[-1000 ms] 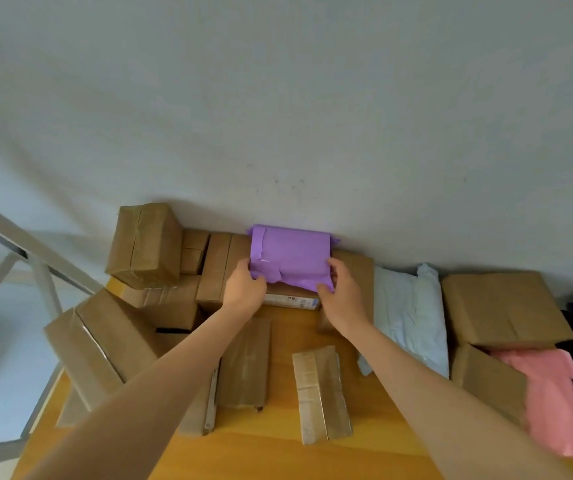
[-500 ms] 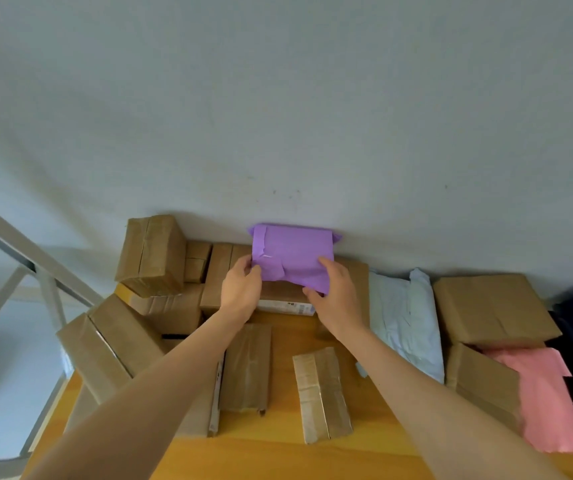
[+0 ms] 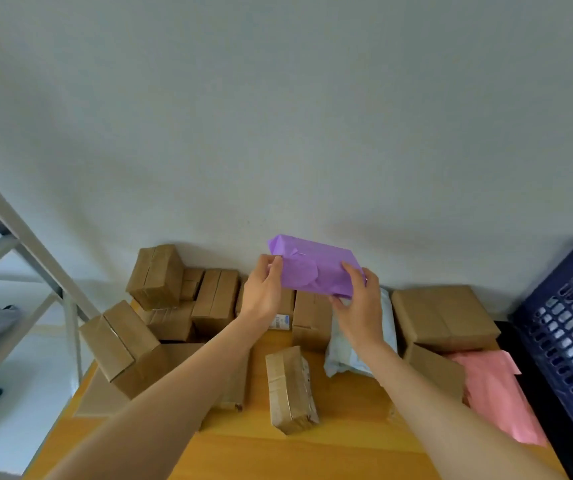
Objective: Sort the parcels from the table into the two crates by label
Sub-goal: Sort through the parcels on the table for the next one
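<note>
While two hands (image 3: 263,289) (image 3: 359,308) grip one purple parcel (image 3: 316,268), one crate (image 3: 569,327) shows.

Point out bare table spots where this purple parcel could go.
Bare wood runs along the near edge of the table, before the taped box, and between that box and the pale mailer. The back row of cardboard boxes is crowded.

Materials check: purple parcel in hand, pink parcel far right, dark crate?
The purple parcel looks like thin matte wrap, paper or plastic film, unclear which: creased, folded ends. The pink parcel is likely a soft poly mailer: flat, limp, wrinkled. The crate looks like rigid moulded plastic, dark blue, with a lattice wall.
</note>
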A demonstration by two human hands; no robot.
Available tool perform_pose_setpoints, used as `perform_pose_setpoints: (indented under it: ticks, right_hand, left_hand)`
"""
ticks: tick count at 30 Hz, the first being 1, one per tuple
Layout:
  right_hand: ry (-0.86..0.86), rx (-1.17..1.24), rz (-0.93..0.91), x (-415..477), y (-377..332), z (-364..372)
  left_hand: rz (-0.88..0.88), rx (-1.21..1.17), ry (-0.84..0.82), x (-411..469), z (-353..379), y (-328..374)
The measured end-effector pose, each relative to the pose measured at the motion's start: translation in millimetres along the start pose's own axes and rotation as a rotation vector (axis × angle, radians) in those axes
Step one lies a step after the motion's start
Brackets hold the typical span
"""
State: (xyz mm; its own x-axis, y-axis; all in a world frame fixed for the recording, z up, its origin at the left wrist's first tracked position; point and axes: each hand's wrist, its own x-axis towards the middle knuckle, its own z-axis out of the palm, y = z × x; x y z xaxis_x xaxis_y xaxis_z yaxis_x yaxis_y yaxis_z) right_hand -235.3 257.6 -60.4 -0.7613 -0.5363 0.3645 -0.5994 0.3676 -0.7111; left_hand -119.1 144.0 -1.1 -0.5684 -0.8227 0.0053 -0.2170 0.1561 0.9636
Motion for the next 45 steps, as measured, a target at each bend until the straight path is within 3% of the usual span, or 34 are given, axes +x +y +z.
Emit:
perform_pose_setpoints:
  ticks: [7,11,18,22,37,45]
  right_hand:
    - [0.085,-0.109,-0.076,-46.9,24.3,-65.1]
    - [0.063,-0.079,-0.010,-75.7,34.2,-97.6]
    - [-0.274,0.401,0.201,-110.1,25.1,-139.1]
    - [-0.346,0.670,0.326,-118.3,7.8,-152.6]
    - [-0.456,0.736,0.299,-139.9,-52.6,-160.5]
    - [-0.336,0.764,0.274,-154.1,-81.9,-145.6]
  left_hand:
    - [0.031,-0.056,-0.041,-81.0,52.6,36.3]
    - [0.067,-0.061,-0.068,-120.9,64.8,49.1]
    - [0.015,-0.094,0.028,-152.8,54.5,58.3]
    - [-0.071,-0.070,0.029,-171.4,47.2,57.6]
    - [-0.084,-0.204,-0.251,-192.5,-13.2,52.2]
    - [-0.092,-0.166,-0.300,-195.9,-53.2,36.9]
